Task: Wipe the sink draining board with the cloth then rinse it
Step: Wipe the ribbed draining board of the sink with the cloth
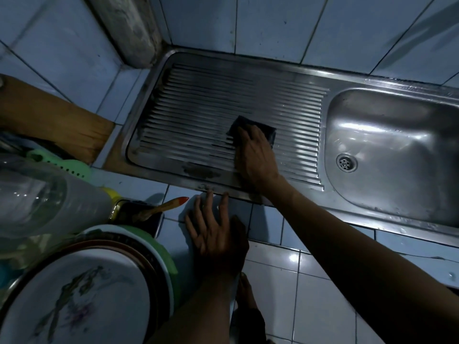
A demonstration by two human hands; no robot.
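Steel ribs of the draining board (198,100) run towards the basin (397,155) at the right, where the right hand (255,155) presses the dark cloth (250,127) flat, the left hand (216,234) resting open on the tiled counter (273,266).

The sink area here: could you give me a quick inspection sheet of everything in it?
Surface: ribbed steel draining board, dark smears near its front edge; blue tiled counter in front.
Job's things: dark cloth lies on the ribs; sink basin to the right, with a drain.
Clutter: floral plate, clear plastic bottle, red-tipped wooden brush handle, wooden board.
Grippers: right hand presses the cloth, fingers flat; left hand rests open on the counter.
Cables: nothing seen.
Surroundings: pale tiled wall, a grimy corner post, dim light.
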